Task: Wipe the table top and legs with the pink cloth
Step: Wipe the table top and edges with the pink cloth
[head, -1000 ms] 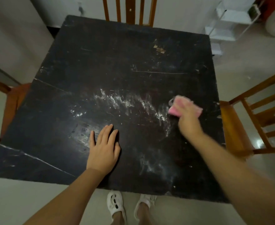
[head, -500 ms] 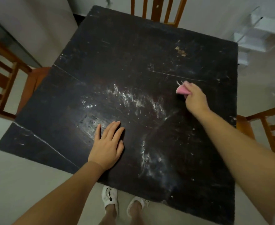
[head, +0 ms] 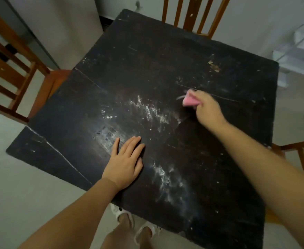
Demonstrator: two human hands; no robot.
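A square black table top fills the view, scratched and streaked with white smears near its middle and front. My right hand grips a bunched pink cloth and presses it on the top, right of centre. Only the cloth's left corner shows past my fingers. My left hand lies flat on the top near the front edge, fingers straight and together. The table legs are hidden under the top.
Wooden chairs stand around the table: one at the left, one at the far side, one at the right. A white shelf unit sits at the back right. My feet are under the front edge.
My right hand has carried the pink cloth from the right edge up and leftward across the top. The view has swung to the left. My left hand stays flat in place.
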